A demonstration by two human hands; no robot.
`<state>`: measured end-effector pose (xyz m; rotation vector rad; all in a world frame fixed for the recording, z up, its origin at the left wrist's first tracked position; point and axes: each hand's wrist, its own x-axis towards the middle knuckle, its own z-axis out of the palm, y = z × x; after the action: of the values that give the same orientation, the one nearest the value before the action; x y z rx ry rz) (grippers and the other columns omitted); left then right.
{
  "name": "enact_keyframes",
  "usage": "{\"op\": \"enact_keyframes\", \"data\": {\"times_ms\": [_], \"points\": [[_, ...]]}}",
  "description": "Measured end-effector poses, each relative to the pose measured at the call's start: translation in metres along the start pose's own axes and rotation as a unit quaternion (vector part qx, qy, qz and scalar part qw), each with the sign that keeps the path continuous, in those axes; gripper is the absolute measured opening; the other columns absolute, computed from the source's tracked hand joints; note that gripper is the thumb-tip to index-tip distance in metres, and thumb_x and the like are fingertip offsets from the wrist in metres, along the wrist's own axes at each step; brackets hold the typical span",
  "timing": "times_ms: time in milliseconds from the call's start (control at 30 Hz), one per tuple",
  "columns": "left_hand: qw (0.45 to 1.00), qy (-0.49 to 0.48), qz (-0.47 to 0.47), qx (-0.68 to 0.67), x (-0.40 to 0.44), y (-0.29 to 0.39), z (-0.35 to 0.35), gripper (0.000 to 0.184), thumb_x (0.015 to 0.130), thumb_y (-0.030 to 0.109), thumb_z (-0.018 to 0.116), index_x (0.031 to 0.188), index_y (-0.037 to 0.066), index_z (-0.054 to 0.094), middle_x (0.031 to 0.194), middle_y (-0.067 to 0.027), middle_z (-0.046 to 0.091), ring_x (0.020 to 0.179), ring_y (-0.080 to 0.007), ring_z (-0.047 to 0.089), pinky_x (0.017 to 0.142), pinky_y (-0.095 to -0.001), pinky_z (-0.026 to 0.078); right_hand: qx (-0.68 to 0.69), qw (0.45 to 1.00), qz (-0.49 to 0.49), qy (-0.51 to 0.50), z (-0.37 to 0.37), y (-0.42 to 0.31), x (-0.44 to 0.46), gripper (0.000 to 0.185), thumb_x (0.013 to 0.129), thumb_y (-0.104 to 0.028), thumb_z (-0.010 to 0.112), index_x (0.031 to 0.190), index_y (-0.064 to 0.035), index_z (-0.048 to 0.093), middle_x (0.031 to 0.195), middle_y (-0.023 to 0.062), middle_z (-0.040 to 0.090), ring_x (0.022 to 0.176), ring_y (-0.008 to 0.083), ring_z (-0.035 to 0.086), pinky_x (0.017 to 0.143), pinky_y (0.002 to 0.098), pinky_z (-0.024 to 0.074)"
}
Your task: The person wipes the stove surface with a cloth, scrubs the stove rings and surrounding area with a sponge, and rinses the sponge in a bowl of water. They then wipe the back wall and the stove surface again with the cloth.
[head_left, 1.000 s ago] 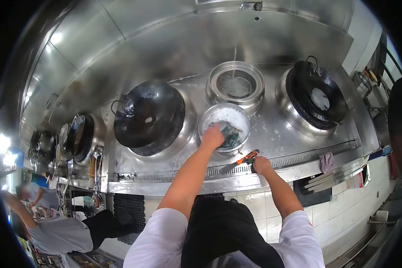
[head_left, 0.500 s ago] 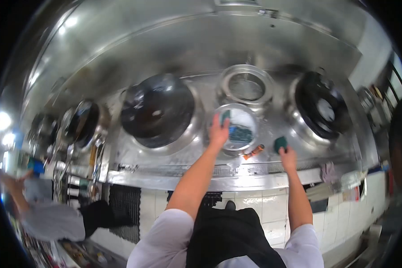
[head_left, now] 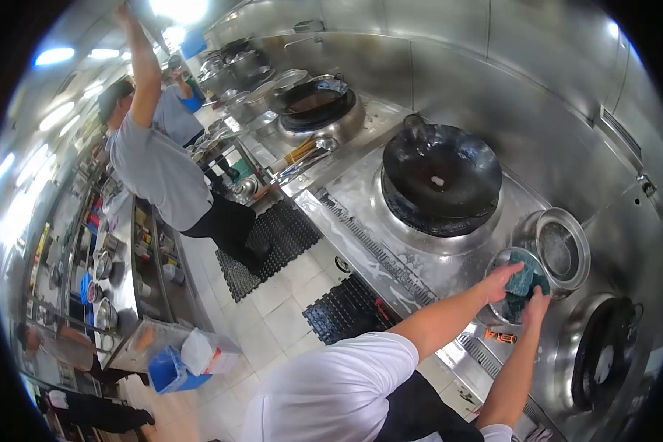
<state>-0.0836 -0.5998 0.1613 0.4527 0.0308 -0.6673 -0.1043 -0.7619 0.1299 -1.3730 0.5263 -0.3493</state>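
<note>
My left hand [head_left: 501,283] grips a green scouring pad [head_left: 522,277] above a round metal basin [head_left: 492,315]. Close beside it, my right hand [head_left: 536,305] is closed on a darker green scouring pad [head_left: 541,283]. Both pads meet or overlap over the basin, whose inside is mostly covered by my hands. In front of the basin lies a small orange packet [head_left: 501,337]. Right behind stands a round steel pot [head_left: 583,254] with a wide rim.
A large black wok [head_left: 442,177] sits on the burner to the left, and another wok [head_left: 604,353] is at the right. Further left, a co-worker in a grey shirt [head_left: 158,173] stands with an arm raised. Black mats [head_left: 265,243] cover parts of the tiled floor.
The view has swung to the left, showing more of the aisle and the co-worker. My right hand has brought its pad from beside the basin to my left hand over it.
</note>
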Motion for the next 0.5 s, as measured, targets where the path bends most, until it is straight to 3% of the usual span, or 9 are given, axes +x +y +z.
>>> {"op": "enact_keyframes", "data": {"times_ms": [33,67,100,233,300,367,400,467,500], "points": [[1.0,0.001,0.005,-0.002,0.01,-0.01,-0.011,0.05,0.086,0.027,0.063,0.129,0.009,0.046,0.12,-0.0102,0.06,0.103,-0.0262,0.061,0.096,-0.04,0.043,-0.047,0.997,0.016,0.06,0.004,0.012,-0.001,0.035,0.08,-0.014,0.056,0.113,-0.0026,0.055,0.094,0.0059,0.061,0.082,0.0214,0.06,0.076,0.0362,0.0491],[0.957,0.131,0.057,0.254,0.026,-0.022,-0.025,0.053,0.085,0.024,0.063,0.131,0.008,0.043,0.121,-0.0132,0.058,0.105,-0.029,0.06,0.096,-0.0401,0.043,-0.048,0.997,0.017,0.057,0.002,0.03,0.004,0.035,0.08,-0.014,0.056,0.113,-0.0026,0.055,0.094,0.0059,0.061,0.082,0.0214,0.06,0.076,0.0362,0.0491],[0.83,0.25,0.103,0.487,0.034,-0.028,-0.034,0.056,0.084,0.022,0.063,0.133,0.006,0.039,0.123,-0.0162,0.056,0.106,-0.0318,0.059,0.095,-0.0402,0.043,-0.146,0.988,-0.026,0.031,-0.005,0.049,0.013,0.038,0.079,-0.014,0.056,0.116,-0.0028,0.056,0.101,0.0109,0.062,0.088,0.0251,0.061,0.078,0.0368,0.0484],[0.7,0.343,0.016,0.626,0.04,-0.035,-0.022,0.053,0.08,0.011,0.059,0.126,-0.009,0.042,0.12,-0.0246,0.057,0.107,-0.0362,0.058,0.088,-0.0404,0.046,-0.426,0.891,-0.148,-0.05,0.01,0.058,-0.002,0.045,0.076,-0.017,0.058,0.119,-0.0053,0.06,0.113,0.0208,0.062,0.1,0.0343,0.062,0.084,0.0413,0.0472],[0.764,0.319,-0.02,0.561,0.065,-0.051,-0.056,0.029,0.08,0.011,0.058,0.101,-0.007,0.063,0.102,-0.0226,0.065,0.095,-0.0347,0.064,0.075,-0.0368,0.052,-0.483,0.867,-0.072,-0.099,0.024,0.042,-0.02,0.043,0.075,-0.02,0.059,0.117,-0.0073,0.062,0.112,0.0218,0.062,0.104,0.0369,0.06,0.084,0.0433,0.0473],[0.883,0.187,-0.115,0.416,0.116,-0.078,-0.122,0.041,0.081,0.02,0.06,0.115,-0.004,0.058,0.113,-0.0219,0.061,0.108,-0.0303,0.059,0.083,-0.0371,0.049,-0.513,0.848,-0.036,-0.129,0.034,0.014,-0.039,0.045,0.075,-0.022,0.061,0.119,-0.009,0.06,0.107,0.0228,0.063,0.103,0.0381,0.06,0.085,0.0431,0.0471],[0.882,0.186,-0.121,0.417,0.132,-0.097,-0.116,0.041,0.081,0.02,0.06,0.115,-0.004,0.058,0.113,-0.0219,0.061,0.108,-0.0303,0.059,0.083,-0.0371,0.049,-0.546,0.826,-0.027,-0.137,0.039,0.005,-0.044,0.047,0.075,-0.022,0.061,0.12,-0.0074,0.059,0.109,0.025,0.062,0.104,0.0389,0.059,0.086,0.043,0.047],[0.739,0.491,0.142,0.44,0.143,-0.124,-0.082,0.05,0.083,0.025,0.058,0.126,0.001,0.051,0.125,-0.0181,0.054,0.119,-0.0249,0.05,0.094,-0.0384,0.041,-0.569,0.809,0.006,-0.144,0.031,0.022,-0.026,0.049,0.077,-0.022,0.06,0.121,0.0021,0.055,0.113,0.0258,0.06,0.108,0.0374,0.058,0.09,0.0386,0.0453],[0.835,0.399,0.079,0.37,0.106,-0.088,-0.062,0.052,0.083,0.026,0.058,0.128,0.002,0.049,0.128,-0.0167,0.051,0.121,-0.0243,0.047,0.096,-0.0388,0.038,-0.57,0.808,0.007,-0.148,0.019,0.027,-0.016,0.049,0.077,-0.022,0.06,0.121,0.0021,0.055,0.113,0.0258,0.06,0.108,0.0374,0.058,0.09,0.0386,0.0453]]}}
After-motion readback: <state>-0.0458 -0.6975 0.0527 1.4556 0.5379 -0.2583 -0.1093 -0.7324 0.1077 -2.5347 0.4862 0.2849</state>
